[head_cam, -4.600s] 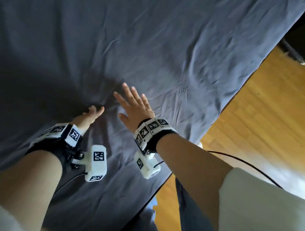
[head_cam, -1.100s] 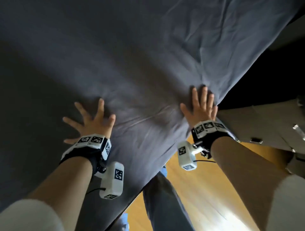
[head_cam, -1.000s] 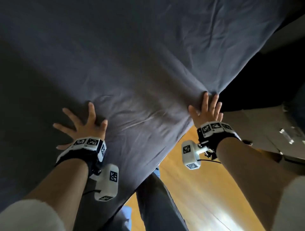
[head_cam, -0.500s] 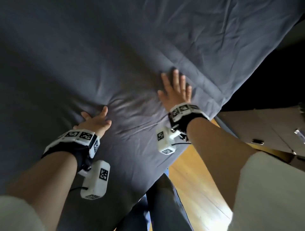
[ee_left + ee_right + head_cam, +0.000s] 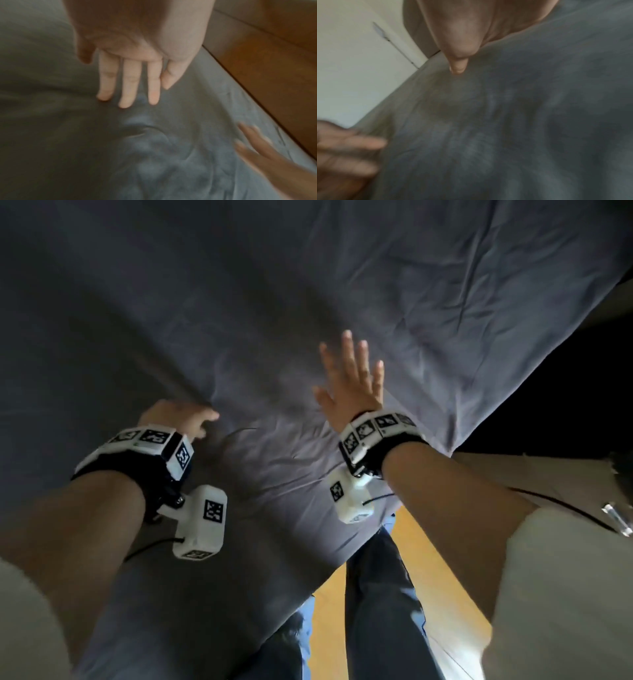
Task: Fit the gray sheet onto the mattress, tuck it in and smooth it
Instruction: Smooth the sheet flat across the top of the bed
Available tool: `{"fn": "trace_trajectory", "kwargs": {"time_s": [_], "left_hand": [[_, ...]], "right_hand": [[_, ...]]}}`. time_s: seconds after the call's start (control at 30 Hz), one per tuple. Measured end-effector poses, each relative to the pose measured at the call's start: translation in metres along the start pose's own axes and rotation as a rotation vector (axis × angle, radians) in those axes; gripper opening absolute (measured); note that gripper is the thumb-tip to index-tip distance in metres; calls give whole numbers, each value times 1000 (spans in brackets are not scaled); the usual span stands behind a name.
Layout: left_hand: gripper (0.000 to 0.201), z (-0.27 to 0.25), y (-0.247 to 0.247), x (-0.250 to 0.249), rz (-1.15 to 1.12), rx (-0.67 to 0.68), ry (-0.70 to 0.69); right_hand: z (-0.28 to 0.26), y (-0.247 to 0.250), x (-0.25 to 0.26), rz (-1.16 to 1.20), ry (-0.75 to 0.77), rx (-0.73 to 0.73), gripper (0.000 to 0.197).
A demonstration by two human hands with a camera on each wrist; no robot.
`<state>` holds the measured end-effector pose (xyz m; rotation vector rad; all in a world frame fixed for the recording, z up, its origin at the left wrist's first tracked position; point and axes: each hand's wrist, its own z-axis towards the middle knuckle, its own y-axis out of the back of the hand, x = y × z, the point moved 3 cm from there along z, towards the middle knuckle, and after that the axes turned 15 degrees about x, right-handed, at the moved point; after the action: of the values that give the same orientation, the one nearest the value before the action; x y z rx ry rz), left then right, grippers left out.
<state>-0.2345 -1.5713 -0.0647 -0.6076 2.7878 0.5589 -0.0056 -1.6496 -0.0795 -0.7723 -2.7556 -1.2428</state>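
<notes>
Neither hand grips anything: both lie with straight fingers on the wrinkled gray cotton sheet (image 5: 394, 285) that covers the mattress. From the head camera the right hand (image 5: 352, 385) is flat, palm down, fingers slightly spread, set near the bed's right edge. In the left wrist view the left hand (image 5: 137, 54) is stretched out with its fingertips (image 5: 126, 104) touching the cloth; from the head camera its fingers are mostly hidden behind the wrist band, so only the thumb side shows (image 5: 181, 416). The two hands are near each other but apart, the left closer to the person, the right further out. Between them the fabric is gathered into soft creases (image 5: 260, 440); the left wrist view shows a curved fold (image 5: 147, 129) just beyond the fingertips. The sheet spreads out under and all around both hands and hangs over the mattress edge beside the orange-brown wooden floor (image 5: 435, 594). The right wrist view is blurred; it shows a thumb tip (image 5: 458, 67) touching the gray cloth and a pale wall (image 5: 351, 67) beyond the bed
</notes>
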Motion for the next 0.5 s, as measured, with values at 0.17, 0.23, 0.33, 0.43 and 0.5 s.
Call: {"fn": "trace_trajectory", "kwargs": {"time_s": [0.17, 0.23, 0.33, 0.43, 0.5], "left_hand": [[55, 10, -28, -55, -223, -288, -318], [66, 18, -55, -91, -182, -250, -341], [73, 30, -93, -156, 55, -208, -316], [71, 47, -115, -221, 244, -162, -347], [62, 60, -127, -255, 313, -108, -312]], "right_hand": [[54, 13, 18, -145, 242, 110, 67], [61, 20, -27, -159, 230, 121, 67], [58, 44, -128, -106, 46, 38, 69], [35, 64, -235, 47, -281, -63, 73], [16, 77, -286, 193, -491, -133, 74]]}}
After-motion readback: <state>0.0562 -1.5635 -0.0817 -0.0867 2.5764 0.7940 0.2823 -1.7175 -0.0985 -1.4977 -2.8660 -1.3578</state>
